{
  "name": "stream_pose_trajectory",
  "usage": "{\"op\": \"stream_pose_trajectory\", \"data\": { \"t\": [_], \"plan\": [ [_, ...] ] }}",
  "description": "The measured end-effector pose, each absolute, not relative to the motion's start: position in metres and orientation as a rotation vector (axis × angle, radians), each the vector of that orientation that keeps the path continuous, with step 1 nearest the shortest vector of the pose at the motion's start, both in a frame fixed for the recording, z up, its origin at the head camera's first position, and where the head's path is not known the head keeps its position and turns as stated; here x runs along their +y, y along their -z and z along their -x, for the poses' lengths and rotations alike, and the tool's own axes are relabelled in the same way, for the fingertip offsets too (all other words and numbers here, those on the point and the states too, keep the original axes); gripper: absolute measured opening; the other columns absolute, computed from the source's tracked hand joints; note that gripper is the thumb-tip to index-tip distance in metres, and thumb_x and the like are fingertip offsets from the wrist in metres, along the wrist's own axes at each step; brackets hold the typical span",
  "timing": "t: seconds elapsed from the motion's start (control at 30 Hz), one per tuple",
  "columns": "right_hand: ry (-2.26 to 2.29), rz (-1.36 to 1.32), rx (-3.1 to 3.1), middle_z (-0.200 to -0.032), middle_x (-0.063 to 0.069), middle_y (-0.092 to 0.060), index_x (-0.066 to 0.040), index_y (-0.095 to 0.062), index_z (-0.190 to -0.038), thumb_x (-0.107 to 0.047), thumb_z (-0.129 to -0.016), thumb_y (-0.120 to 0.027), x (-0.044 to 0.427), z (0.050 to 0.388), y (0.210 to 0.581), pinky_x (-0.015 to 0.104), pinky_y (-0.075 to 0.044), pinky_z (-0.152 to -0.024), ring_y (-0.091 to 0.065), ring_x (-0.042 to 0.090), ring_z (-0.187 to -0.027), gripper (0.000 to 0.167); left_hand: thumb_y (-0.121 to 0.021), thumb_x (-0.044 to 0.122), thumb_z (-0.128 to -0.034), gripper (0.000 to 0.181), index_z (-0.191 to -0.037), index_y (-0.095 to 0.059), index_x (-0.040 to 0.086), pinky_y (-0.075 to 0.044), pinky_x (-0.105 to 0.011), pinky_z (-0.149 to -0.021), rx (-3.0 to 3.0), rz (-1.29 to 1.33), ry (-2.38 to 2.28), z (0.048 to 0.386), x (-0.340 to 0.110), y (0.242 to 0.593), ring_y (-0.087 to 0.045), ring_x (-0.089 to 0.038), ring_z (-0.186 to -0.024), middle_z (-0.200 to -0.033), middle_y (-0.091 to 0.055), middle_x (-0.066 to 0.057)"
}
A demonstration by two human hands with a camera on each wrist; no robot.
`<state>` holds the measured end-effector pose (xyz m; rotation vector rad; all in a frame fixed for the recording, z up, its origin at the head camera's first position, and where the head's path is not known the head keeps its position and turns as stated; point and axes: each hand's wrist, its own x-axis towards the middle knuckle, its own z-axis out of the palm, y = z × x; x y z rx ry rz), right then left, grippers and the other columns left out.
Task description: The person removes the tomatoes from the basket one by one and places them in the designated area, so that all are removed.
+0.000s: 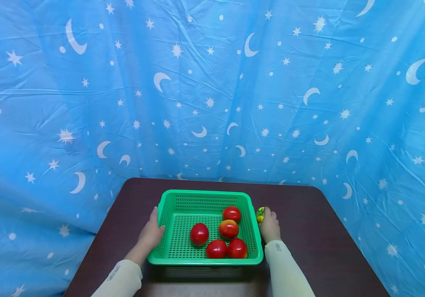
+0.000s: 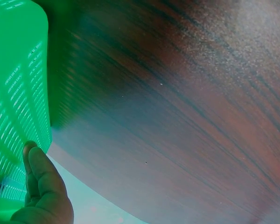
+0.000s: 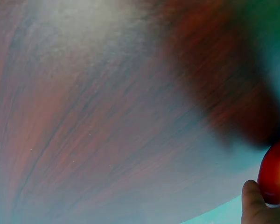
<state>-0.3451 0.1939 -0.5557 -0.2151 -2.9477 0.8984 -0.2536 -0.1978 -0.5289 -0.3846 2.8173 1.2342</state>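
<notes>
A green perforated plastic basket (image 1: 205, 192) holds several glossy red round fruits (image 1: 199, 234), one of them (image 1: 228, 229) tinged orange. At the basket's left side my left hand (image 1: 151, 235) grips the rim, thumb over it and fingers along the outer wall. Those fingers (image 2: 46, 175) lie against the basket side (image 2: 18, 102) in the left wrist view. Just outside the right wall, my right hand (image 1: 270, 226) holds a round fruit (image 1: 260, 214) that looks yellow with green marks from above. Red and yellow skin shows on this fruit (image 3: 276, 172) in the right wrist view, partly cut off by the frame.
The basket rests on a dark brown wood-grain table (image 1: 308, 231) with rounded far corners. Behind and beside the table hangs a blue curtain (image 1: 212, 103) printed with white moons and stars.
</notes>
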Motion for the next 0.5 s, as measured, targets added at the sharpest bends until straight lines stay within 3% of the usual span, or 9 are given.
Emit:
{"op": "stream_pose_trajectory", "data": {
  "t": [0.5],
  "plan": [
    [-0.908, 0.272, -2.936, -0.137, 0.033, -0.043, -0.002, -0.034, -0.146, -0.013, -0.089, -0.073, 0.2035, 0.3442, 0.5637, 0.064, -0.046, -0.094, -0.055, 0.051, -0.113, 0.069, -0.047, 0.011, -0.1031, 0.076, -0.161, 0.002, 0.004, -0.051, -0.054, -0.085, 2.81, 0.376, -1.23, 0.2529, -0.1972, 0.5269, -0.05, -0.051, -0.129, -0.153, -0.035, -0.035]
  ]
}}
